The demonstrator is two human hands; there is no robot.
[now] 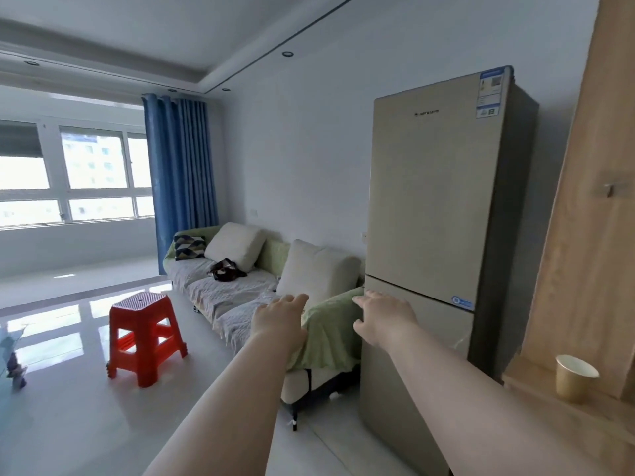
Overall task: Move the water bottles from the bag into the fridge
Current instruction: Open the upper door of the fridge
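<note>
Hands are reaching forward in the head view, both empty. The right hand (381, 319) is spreading its open fingers against the left edge of the fridge (433, 201), right at the seam between the upper and lower doors, as if getting ready to pull one open. The left hand (280, 319) is hovering open and relaxed just beside it, in front of the green-draped arm of the sofa (240, 293), gripping nothing.

Both fridge doors are sitting closed, and no water bottles are showing anywhere, so the task is looking barely begun: the door is not yet open and every bottle is left to carry over. A dark bundle (225, 269) is lying on the sofa seat, well apart from the hands; it may be the bag, though I cannot tell for sure.

Pale, glossy floor tiles are reflecting the bright window (75, 173). A red plastic stool (146, 334) is standing out on the open floor, a blue curtain (180, 163) is hanging by the window, and a paper cup (574, 377) is resting on a wooden ledge (536, 389) to the right of the fridge.
</note>
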